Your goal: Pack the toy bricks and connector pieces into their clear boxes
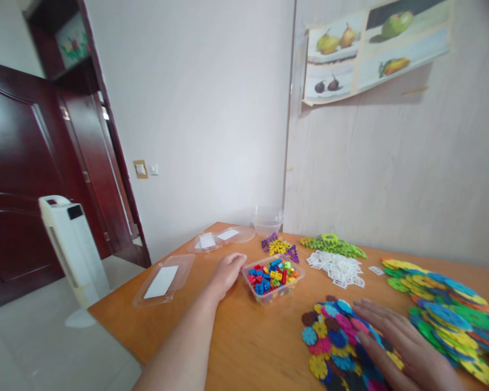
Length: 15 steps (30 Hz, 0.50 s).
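Observation:
My left hand rests on the wooden table, its fingers curled against the left side of a clear plastic tub full of small coloured bricks. It touches the tub's wall; whether it grips it I cannot tell. My right hand lies flat with fingers stretched out on a heap of coloured flower-shaped discs at the table's near right.
Clear lids lie at the table's left and back. Stacked clear tubs stand by the wall. Purple and yellow pieces, green pieces, white pieces and a wide spread of discs cover the right. A white heater stands on the floor.

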Tool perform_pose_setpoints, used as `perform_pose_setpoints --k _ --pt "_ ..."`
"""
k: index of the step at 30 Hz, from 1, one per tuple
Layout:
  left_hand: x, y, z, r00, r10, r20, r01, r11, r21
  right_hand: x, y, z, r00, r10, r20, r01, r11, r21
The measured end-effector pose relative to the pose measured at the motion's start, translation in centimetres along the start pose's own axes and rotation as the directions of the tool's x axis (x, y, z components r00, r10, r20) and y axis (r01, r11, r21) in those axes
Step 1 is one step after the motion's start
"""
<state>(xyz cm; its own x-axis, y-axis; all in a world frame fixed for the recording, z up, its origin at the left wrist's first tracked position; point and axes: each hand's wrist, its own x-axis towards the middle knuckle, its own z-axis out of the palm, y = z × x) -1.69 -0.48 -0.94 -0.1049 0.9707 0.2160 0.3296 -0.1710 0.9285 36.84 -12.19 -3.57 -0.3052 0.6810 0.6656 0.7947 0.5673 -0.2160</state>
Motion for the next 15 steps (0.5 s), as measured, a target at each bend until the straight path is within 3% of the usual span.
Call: perform_pose_setpoints --k 4,5,10,15 --pt "0.9 -1.1 -2.3 0.957 0.148 -0.248 -0.073 0.955 0.289 0.8 -1.0 -0.3 0.996 -0.061 -0.069 0.057 0.997 -0.049" --pt "1.1 -1.5 -3.0 0.932 0.148 -0.331 -0.026 0.938 0.346 0.9 -1.1 -0.4 0.992 -0.088 -0.091 0.083 0.995 -0.06" --pt "1.1 -2.0 -5.4 0.83 0.144 -0.539 0.243 0.776 0.582 1.3 -2.1 -0.6 0.974 -0.158 -0.159 0.143 0.984 -0.102" --pt "0.6 -0.5 -6.8 0.716 0.044 -0.697 0.505 0.657 0.559 1.6 -2.9 -0.6 0.961 -0.201 -0.189 0.185 0.978 -0.099"
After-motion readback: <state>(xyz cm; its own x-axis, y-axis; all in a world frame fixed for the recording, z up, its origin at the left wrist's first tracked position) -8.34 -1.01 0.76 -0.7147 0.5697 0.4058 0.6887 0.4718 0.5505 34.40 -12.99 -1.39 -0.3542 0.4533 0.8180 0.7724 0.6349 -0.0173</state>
